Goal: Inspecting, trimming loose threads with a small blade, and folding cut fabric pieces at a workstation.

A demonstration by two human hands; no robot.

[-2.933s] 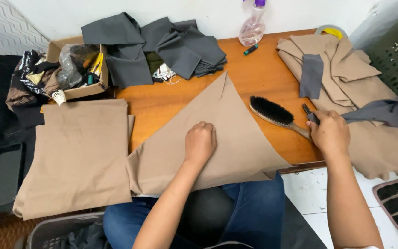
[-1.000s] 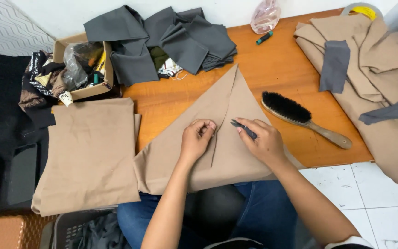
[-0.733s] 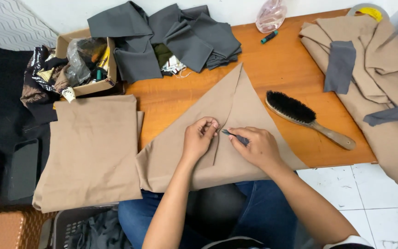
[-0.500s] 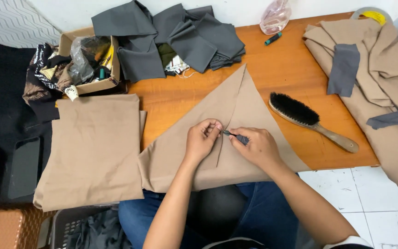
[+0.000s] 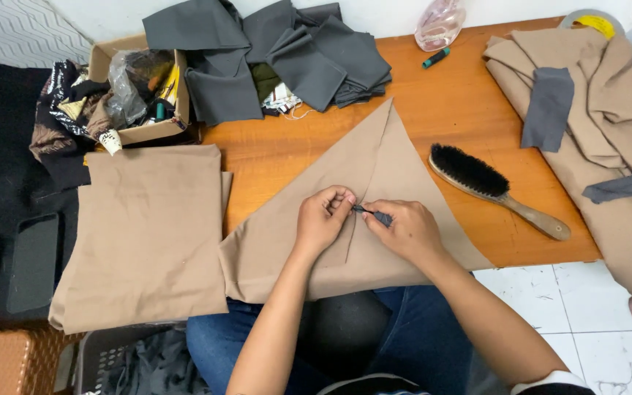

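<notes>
Flatly spread, triangular tan fabric (image 5: 396, 175) shows a fold.

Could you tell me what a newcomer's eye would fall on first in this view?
Probably the tan triangular cloth spread at the middle of the orange table, with the left hand pinching it and the right hand working a small dark tool at its seam. A black-bristled brush lies just right.

arms: bare forearms | right sleeve: dark with white edge | legs: blue jeans
</notes>
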